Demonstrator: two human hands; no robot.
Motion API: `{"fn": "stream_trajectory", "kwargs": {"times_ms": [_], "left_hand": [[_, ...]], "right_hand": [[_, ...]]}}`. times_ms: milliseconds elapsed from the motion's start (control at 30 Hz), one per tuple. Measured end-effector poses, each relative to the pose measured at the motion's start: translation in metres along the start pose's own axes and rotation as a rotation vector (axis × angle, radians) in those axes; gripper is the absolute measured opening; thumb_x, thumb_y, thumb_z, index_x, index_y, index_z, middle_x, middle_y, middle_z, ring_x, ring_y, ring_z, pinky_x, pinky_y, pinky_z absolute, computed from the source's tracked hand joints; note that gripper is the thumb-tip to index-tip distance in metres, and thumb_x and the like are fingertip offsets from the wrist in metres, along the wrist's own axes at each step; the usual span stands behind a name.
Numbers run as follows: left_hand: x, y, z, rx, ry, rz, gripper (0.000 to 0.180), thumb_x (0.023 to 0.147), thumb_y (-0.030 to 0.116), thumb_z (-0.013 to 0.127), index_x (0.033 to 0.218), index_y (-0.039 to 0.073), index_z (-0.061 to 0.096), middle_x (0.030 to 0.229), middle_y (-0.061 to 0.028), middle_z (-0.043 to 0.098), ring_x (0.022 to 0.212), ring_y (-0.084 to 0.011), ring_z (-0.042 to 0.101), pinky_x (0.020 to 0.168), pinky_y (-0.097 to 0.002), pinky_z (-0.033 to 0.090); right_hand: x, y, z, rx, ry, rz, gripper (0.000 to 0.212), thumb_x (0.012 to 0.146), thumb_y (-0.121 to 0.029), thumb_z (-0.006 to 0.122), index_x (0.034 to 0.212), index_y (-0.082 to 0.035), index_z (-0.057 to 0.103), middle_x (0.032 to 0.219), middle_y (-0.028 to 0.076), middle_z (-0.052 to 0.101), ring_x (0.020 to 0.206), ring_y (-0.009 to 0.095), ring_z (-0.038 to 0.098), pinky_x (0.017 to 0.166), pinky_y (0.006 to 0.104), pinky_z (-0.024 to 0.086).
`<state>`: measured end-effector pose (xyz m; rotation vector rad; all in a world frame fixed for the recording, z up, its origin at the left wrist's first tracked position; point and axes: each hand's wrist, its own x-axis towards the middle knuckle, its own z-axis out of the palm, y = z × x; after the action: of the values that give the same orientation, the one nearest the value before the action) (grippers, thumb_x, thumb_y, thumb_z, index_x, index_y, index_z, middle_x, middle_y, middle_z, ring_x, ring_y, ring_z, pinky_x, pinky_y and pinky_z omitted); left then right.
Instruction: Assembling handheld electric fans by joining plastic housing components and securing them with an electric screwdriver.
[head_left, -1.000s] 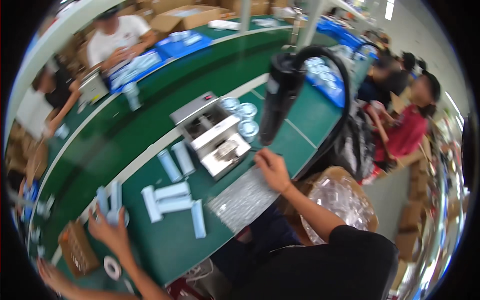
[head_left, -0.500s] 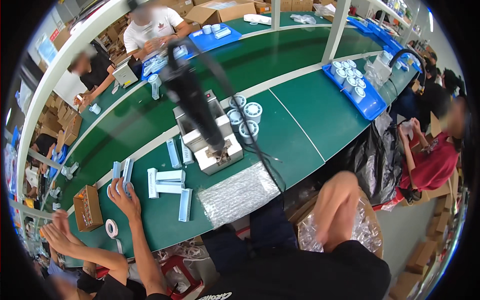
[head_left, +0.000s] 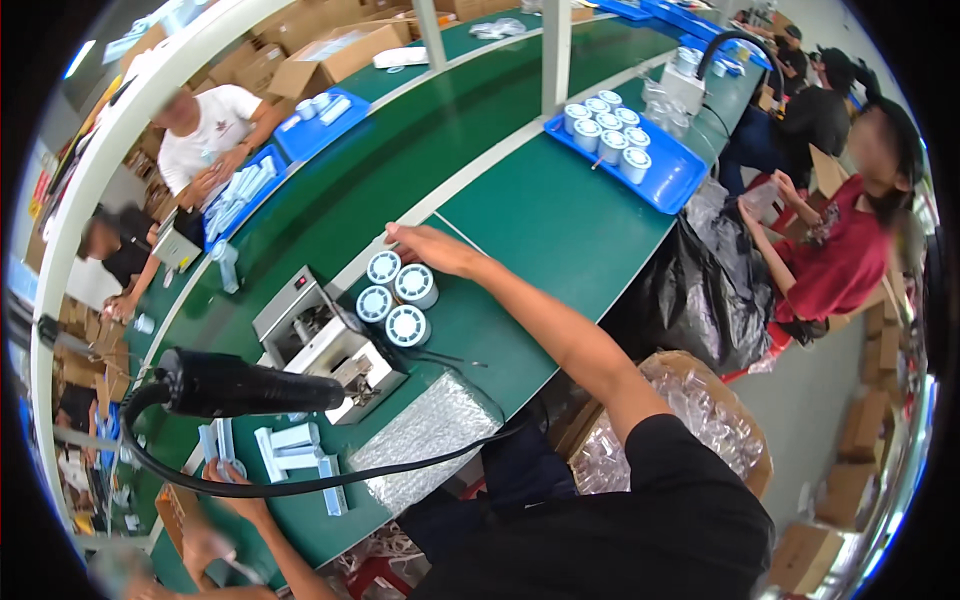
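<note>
My right hand (head_left: 432,250) stretches over the green bench at the far side of several light blue cylinders (head_left: 407,326) with slotted round tops. Its fingers are open, the lower ones partly behind the rearmost cylinder. My left hand (head_left: 238,488) is closed round a light blue round piece (head_left: 232,468), mostly covered by the fingers and a black cable. Long light blue pieces (head_left: 332,485) lie beside it. Between my hands stands a grey and white bench machine (head_left: 335,345). In front of that hangs a black tube-shaped device (head_left: 250,385) with its cable.
A silvery bubble-wrap sheet (head_left: 430,440) lies at the bench's near edge. Further right is a blue tray (head_left: 665,175) with more cylinders. Beside me stands a carton (head_left: 757,465) of clear plastic parts. A co-worker's blurred hand (head_left: 205,545) is near my left arm; others sit around.
My right hand has swung from above the carton of clear parts to the cylinders on the bench. My left hand stays at the light blue pieces. The view has turned right.
</note>
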<state>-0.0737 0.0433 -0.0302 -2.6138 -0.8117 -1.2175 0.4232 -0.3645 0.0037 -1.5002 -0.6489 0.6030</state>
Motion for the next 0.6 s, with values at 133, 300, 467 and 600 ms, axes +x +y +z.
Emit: {"fn": "stream_trajectory", "kwargs": {"times_ms": [133,300,467,600], "left_hand": [[0.010,0.013,-0.001,-0.009,-0.009,-0.037,0.037,0.111,0.025,0.049,0.129,-0.004,0.063,0.128,-0.0233,0.060,0.118,-0.0413,0.058,0.102,-0.0496,0.044],[0.007,0.007,-0.008,-0.142,0.013,-0.061,0.042,0.112,0.030,0.044,0.129,-0.004,0.063,0.128,-0.0228,0.061,0.119,-0.0402,0.058,0.103,-0.0484,0.044],[0.024,0.048,-0.008,-0.217,-0.034,-0.161,0.039,0.112,0.026,0.045,0.127,-0.005,0.063,0.128,-0.0218,0.060,0.118,-0.0364,0.059,0.103,-0.0465,0.045],[0.018,0.044,-0.016,-0.280,0.107,-0.229,0.038,0.113,0.024,0.042,0.127,-0.005,0.062,0.123,-0.0207,0.061,0.115,-0.0347,0.060,0.102,-0.0442,0.046]], "right_hand": [[-0.068,-0.027,-0.079,-0.452,0.402,-0.388,0.034,0.102,-0.029,0.066,0.117,0.001,0.069,0.100,0.016,0.074,0.089,0.025,0.071,0.080,0.0375,0.057],[-0.151,-0.027,-0.115,-0.308,0.685,-0.270,0.025,0.106,-0.022,0.060,0.111,0.001,0.067,0.094,0.007,0.072,0.086,0.013,0.064,0.080,0.0288,0.053],[-0.180,0.003,-0.057,-0.082,0.499,-0.019,0.025,0.101,-0.008,0.063,0.124,0.000,0.061,0.104,0.008,0.072,0.094,0.017,0.069,0.084,0.0312,0.055],[-0.144,-0.025,0.002,-0.475,0.401,-0.238,0.053,0.090,-0.003,0.071,0.141,-0.006,0.053,0.116,0.014,0.070,0.104,0.027,0.070,0.090,0.0362,0.057]]}}
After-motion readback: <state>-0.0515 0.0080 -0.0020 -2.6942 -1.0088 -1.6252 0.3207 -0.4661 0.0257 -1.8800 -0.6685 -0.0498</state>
